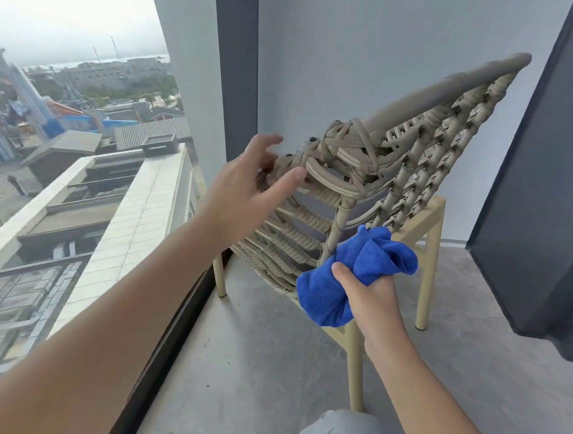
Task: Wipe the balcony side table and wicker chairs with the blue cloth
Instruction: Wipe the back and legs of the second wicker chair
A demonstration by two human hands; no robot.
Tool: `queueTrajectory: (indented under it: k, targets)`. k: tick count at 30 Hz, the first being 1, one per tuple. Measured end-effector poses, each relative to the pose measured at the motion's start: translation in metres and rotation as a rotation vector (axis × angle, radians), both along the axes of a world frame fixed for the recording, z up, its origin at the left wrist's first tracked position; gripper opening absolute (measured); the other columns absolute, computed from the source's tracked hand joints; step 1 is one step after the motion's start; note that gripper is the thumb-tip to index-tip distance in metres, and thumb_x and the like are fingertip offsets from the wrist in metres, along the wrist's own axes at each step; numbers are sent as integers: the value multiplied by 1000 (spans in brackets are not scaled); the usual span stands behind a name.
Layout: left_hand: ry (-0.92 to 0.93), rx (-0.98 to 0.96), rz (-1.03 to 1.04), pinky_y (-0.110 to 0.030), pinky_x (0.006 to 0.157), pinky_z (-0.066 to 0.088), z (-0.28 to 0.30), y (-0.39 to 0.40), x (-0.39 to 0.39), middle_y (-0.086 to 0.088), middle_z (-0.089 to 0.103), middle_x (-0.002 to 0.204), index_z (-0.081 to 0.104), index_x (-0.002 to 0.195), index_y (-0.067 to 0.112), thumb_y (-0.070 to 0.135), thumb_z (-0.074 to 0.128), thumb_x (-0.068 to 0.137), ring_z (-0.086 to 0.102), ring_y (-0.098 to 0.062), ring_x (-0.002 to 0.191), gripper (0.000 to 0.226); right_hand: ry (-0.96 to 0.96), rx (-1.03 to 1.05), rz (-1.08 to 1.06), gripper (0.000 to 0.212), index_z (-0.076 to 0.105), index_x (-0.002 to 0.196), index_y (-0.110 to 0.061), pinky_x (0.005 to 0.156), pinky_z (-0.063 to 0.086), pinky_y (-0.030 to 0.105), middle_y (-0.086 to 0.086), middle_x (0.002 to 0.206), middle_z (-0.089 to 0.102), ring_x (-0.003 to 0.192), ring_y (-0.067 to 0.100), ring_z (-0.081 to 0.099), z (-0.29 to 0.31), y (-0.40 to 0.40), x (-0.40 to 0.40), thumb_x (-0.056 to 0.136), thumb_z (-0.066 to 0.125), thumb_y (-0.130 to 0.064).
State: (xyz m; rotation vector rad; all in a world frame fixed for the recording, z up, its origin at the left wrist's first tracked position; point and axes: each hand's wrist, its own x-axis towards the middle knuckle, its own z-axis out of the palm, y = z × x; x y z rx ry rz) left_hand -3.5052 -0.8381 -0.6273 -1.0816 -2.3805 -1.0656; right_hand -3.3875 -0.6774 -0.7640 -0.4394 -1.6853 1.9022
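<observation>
Hands — left [243, 186] spread at wicker chair [392, 163], right [367, 292] gripping blue cloth [355, 273] by glass railing [80, 263].

1. The wicker chair [392, 163] fills the balcony's far end, close to the grey wall [385, 43] behind it.
2. The glass railing [120, 260] closes off the left side.
3. A dark curtain [546, 201] hangs on the right, near the chair.
4. Bare floor [253, 353] lies open in front of the chair.
5. Open gaps show between the chair's legs.
</observation>
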Motion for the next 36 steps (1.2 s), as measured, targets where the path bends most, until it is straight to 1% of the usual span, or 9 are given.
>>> queueTrajectory:
  k: [2,6,10,12,16,21,28,32,36]
  targets:
    - [-98,-112,67,-34,88,46,-16,-16,-15,13,64,114,53,131,33,76,47,89,60,-12,105,60,-1,-1,10,49,55,137,-17,90,57,20,-3,117,72,102,3,71,3,-2,1,93,69,0]
    - [-53,-192,126,-37,75,44,-26,-22,-27,18,53,89,48,100,33,76,43,93,52,-4,84,44,11,-3,23,44,54,134,-10,77,55,11,-6,109,71,93,-3,72,10,-4,7,94,66,4]
    - [-3,-135,102,-34,76,42,-30,-22,-20,16,54,91,54,107,28,71,48,94,51,-12,90,45,12,-29,-8,43,56,132,-14,92,56,28,-3,114,72,97,1,72,12,-3,15,93,69,-2]
    - [35,-115,96,-30,74,40,-32,-21,-14,14,55,90,56,107,26,68,51,95,50,-11,89,44,16,-39,-31,38,59,127,-14,91,56,30,-3,109,74,94,2,73,15,0,18,93,70,-2]
    - [105,-96,109,-27,68,38,-31,-18,-6,16,54,86,51,99,31,69,51,95,47,-5,83,38,21,-75,-61,31,62,116,-20,84,56,27,-9,100,73,85,-3,72,18,5,23,92,70,-1]
    - [111,-45,112,-26,69,37,-37,-18,-3,18,52,84,50,97,32,68,51,95,47,-7,82,36,28,-82,-73,35,60,121,-16,71,57,15,-5,103,73,84,-2,72,13,5,24,92,71,-1]
    - [58,-16,105,-33,76,44,-48,-15,1,11,54,88,53,98,24,71,48,94,49,-9,87,47,-8,-50,-64,41,58,128,-16,83,57,24,-5,109,73,90,-1,71,3,1,25,91,74,-7]
    - [42,-12,107,-30,75,43,-49,-14,4,13,56,91,54,100,30,75,47,93,51,-1,91,46,-20,-16,-79,39,59,124,-17,67,53,10,-6,103,72,84,-4,70,4,7,28,90,75,-6]
    - [64,4,115,-29,75,42,-48,0,16,13,56,91,56,101,31,74,48,92,51,-10,92,45,-29,-37,-144,39,59,121,-19,62,51,9,-5,100,73,81,-2,71,9,19,32,88,78,-9]
